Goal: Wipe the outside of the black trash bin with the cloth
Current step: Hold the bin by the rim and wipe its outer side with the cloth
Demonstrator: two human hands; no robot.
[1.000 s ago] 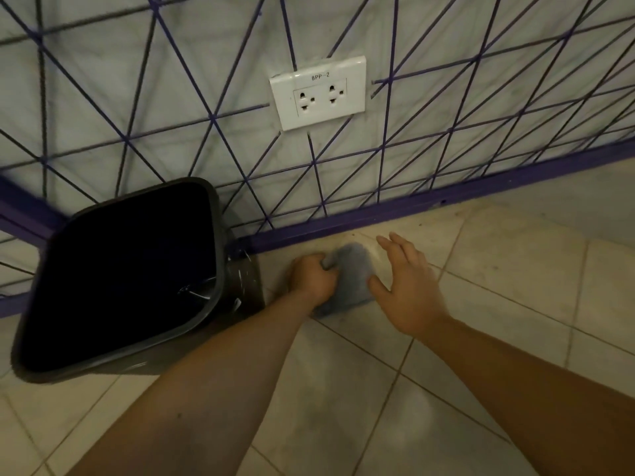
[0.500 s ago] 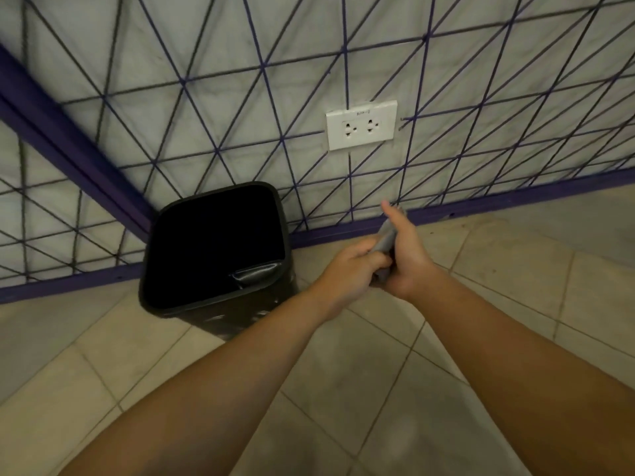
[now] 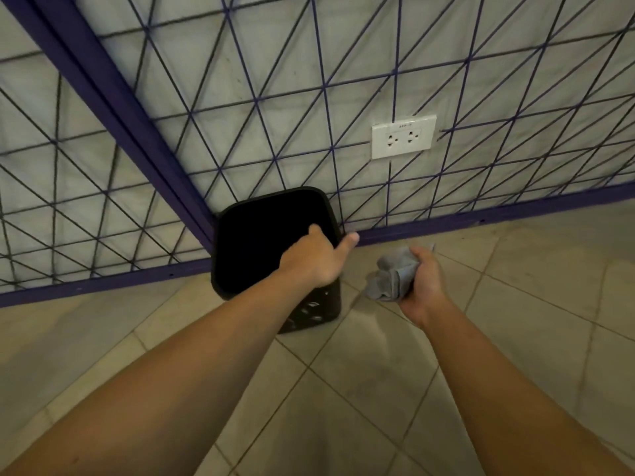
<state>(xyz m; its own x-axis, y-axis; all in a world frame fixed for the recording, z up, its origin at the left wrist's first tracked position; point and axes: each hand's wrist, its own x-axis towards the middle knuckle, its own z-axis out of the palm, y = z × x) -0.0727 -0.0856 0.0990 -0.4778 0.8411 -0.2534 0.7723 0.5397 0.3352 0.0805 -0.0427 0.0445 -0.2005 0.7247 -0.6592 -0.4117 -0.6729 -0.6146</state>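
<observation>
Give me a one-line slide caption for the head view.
Left hand reaches over the black trash bin rim while right hand holds the bunched grey cloth beside it.

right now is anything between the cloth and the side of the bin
Nothing visible is. The cloth, bunched in the right hand, has only bare floor tiles between it and the bin. The left hand is up at the bin's rim, clear of that side.

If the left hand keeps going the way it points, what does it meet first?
Probably the bin's far right rim: the left hand hovers over the opening, fingers aimed there. Depth is unclear; beyond stands the wall.
</observation>
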